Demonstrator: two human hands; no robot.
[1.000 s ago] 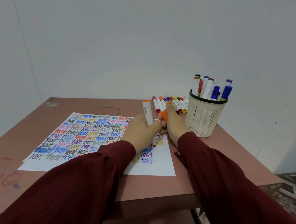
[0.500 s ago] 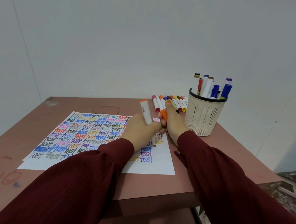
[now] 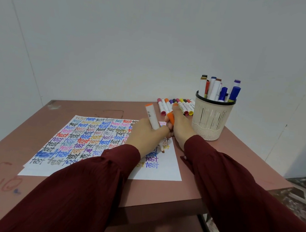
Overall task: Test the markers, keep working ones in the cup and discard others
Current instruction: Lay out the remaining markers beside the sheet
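The left grip [image 3: 146, 134] held a white marker [image 3: 153, 118], tip down on the test sheet [image 3: 163, 171]. The right grip [image 3: 182, 127], touching it, pinched the orange cap [image 3: 170, 117]. The cup [image 3: 211, 119] stood far right on the worktop [image 3: 159, 193], loose markers [image 3: 175, 105] lying just left of it.

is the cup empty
No, the cup holds several markers standing upright in it.

Long maroon sleeves [image 3: 77, 192] w/ gathered cuffs [image 3: 124, 156].
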